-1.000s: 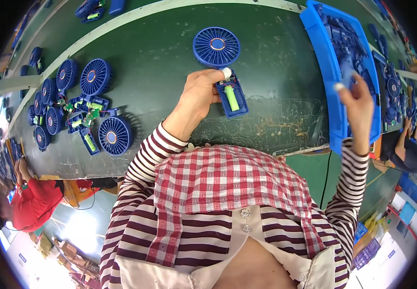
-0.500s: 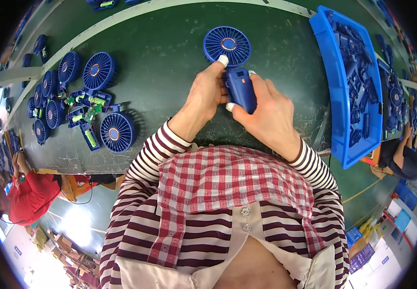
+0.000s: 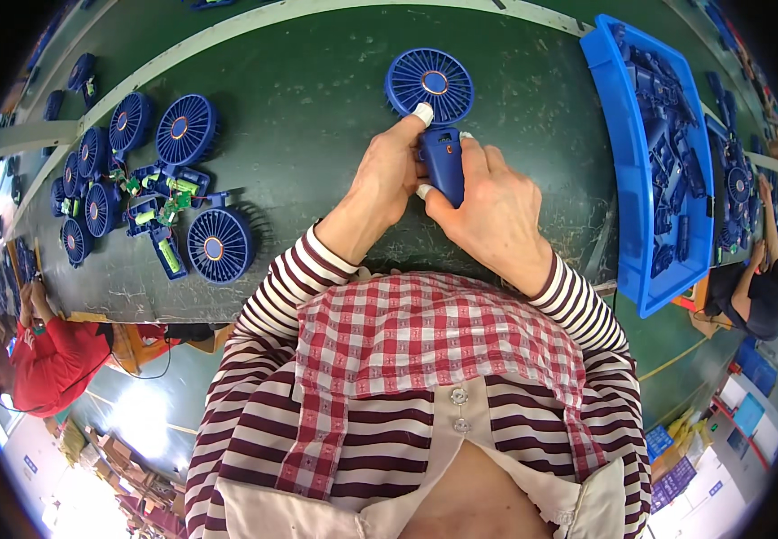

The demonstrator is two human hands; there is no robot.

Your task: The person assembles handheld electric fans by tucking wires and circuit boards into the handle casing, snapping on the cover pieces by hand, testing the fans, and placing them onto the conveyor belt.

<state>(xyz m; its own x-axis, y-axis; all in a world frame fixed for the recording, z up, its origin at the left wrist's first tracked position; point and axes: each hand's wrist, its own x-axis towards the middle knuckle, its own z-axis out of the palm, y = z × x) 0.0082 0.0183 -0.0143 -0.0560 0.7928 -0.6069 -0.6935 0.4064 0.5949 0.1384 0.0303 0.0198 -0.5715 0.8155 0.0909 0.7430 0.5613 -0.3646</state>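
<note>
Both my hands hold a dark blue handheld fan [image 3: 430, 83] above the green table, its round grille pointing away from me. My left hand [image 3: 385, 171] closes on the neck, thumb just below the grille and fingers behind the handle. Around the lower handle [image 3: 444, 166] my right hand [image 3: 494, 196] is wrapped, with its thumb on the near left side. The handle's front shows a small dark window and an orange button. White covers sit on several fingertips. The backs of the handle and grille are hidden.
Several blue fans [image 3: 219, 245] lie at the left, some with green circuit boards and batteries exposed. A blue bin [image 3: 627, 171] of dark blue casing parts stands on the right. A person in red [image 3: 61, 364] sits at far left; another person [image 3: 748, 292] works at far right.
The fan has shifted slightly right and its handle has turned a little, showing a narrower front. My right hand has moved a bit up and left along the handle.
</note>
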